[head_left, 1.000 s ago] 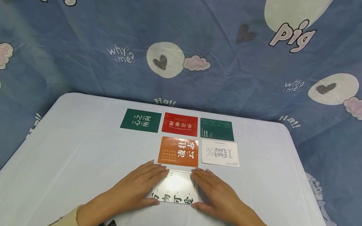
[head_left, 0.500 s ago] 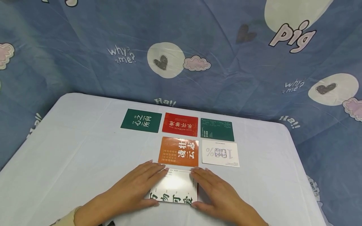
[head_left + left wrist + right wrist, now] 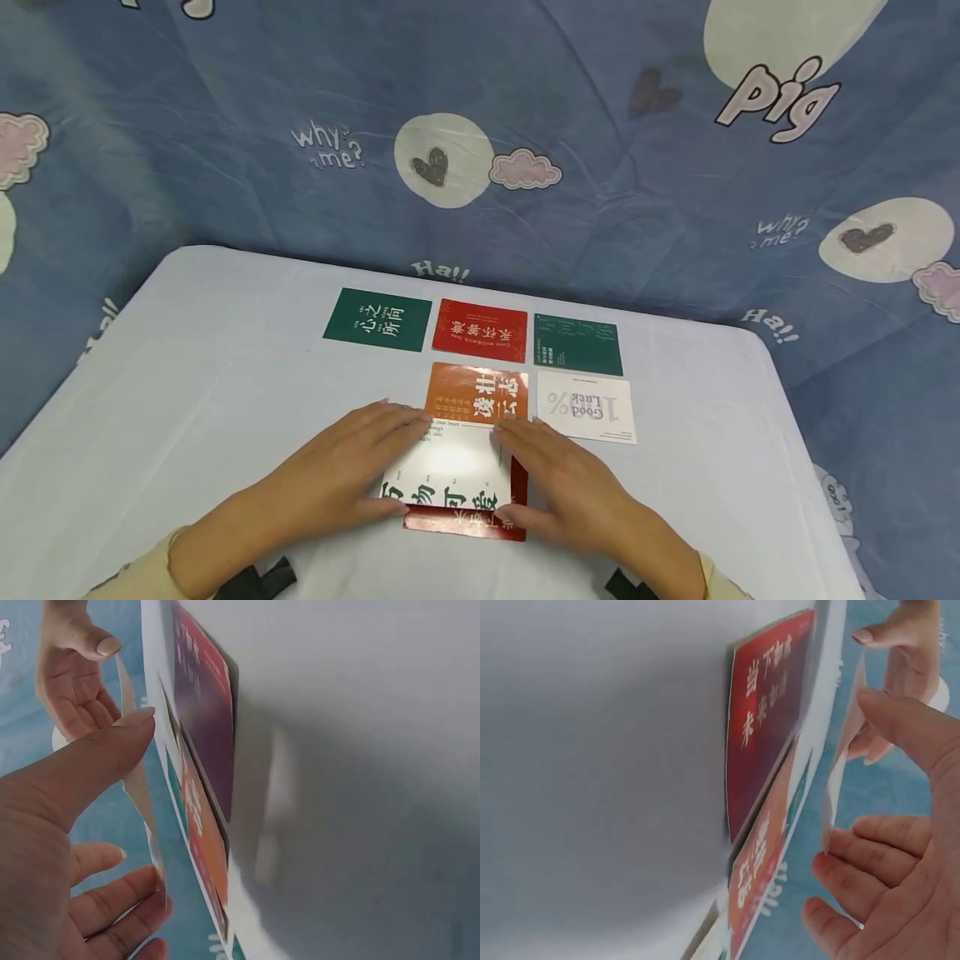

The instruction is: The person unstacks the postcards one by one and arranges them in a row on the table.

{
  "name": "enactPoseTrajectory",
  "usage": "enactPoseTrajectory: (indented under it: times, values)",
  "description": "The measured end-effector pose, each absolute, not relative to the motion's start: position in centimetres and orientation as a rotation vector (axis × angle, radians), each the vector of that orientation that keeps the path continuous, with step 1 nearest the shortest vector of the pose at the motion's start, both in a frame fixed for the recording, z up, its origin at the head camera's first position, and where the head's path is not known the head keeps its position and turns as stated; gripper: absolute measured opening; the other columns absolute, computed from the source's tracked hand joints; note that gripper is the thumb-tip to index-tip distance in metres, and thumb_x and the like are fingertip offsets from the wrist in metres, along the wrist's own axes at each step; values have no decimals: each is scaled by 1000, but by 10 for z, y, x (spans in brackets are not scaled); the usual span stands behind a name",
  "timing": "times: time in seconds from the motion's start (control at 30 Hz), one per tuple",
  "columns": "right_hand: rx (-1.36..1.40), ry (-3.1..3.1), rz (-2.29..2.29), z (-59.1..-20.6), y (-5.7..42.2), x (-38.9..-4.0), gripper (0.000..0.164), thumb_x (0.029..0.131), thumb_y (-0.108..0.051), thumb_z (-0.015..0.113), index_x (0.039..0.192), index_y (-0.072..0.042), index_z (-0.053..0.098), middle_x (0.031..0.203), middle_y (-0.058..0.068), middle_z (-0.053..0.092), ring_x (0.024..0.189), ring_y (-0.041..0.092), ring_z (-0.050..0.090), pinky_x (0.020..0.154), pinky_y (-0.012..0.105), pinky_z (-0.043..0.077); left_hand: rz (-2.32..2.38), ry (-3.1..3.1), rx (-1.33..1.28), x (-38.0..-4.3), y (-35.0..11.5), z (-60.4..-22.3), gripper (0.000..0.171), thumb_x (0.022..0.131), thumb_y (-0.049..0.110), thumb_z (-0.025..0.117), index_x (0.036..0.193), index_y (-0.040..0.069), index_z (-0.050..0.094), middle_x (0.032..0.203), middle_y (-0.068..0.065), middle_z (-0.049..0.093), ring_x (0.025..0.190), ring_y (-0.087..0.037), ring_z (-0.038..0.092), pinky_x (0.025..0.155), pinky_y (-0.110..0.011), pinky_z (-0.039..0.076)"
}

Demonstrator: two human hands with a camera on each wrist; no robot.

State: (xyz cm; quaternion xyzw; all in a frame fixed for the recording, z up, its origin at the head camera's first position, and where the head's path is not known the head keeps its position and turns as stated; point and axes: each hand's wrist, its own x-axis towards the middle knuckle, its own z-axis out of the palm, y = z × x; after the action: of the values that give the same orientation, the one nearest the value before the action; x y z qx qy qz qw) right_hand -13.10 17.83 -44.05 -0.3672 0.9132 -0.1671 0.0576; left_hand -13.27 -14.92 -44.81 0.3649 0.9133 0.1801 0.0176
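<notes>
Between my two hands a white card (image 3: pixel 450 458) with green lettering is held up off the table. My left hand (image 3: pixel 337 471) pinches its left side, thumb at the near corner and fingers at the far one. On the opposite side my right hand (image 3: pixel 573 483) grips it the same way. Seen edge-on in the left wrist view, the white card (image 3: pixel 139 787) is slightly bent. Beneath it a red card (image 3: pixel 457 522) lies flat, mostly covered in the head view; its lettering shows in the right wrist view. The orange card (image 3: pixel 465 392) lies just beyond, partly covered.
A white "Good Luck" card (image 3: pixel 585 406) lies right of the orange one. Along the back are a green card (image 3: pixel 378 321), a red card (image 3: pixel 480 331) and another green card (image 3: pixel 577 344). A patterned blue cloth (image 3: pixel 600 208) hangs behind the white table (image 3: pixel 225 375).
The white card has risen off the table and shifted slightly left in both hands. The red card under it has come into view.
</notes>
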Motion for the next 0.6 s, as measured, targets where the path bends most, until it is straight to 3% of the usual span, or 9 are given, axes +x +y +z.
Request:
enactPoseTrajectory:
  times: [0.33, 0.6]
  values:
    - [-1136, 2727, -499, -439, 156, -159, 85, 91, -48, 79, 159, -11, 45, 164, 3, 43, 153, 21, 36, 122, 43, 35, 590, 2866, 1066, -150, -169, -449, 95, 78, 42, 93, 156, 10, 49, 156, -3, 50, 143, -26, 45, 118, -50, 40]
    - [-1204, 2746, -474, -442, 129, -183, 86, 91, -50, 78, 159, -9, 44, 163, 7, 43, 152, 24, 37, 126, 43, 25, 597, 2890, 961, -167, -191, -444, 98, 75, 32, 96, 157, 12, 47, 156, -5, 49, 143, -31, 45, 114, -56, 42]
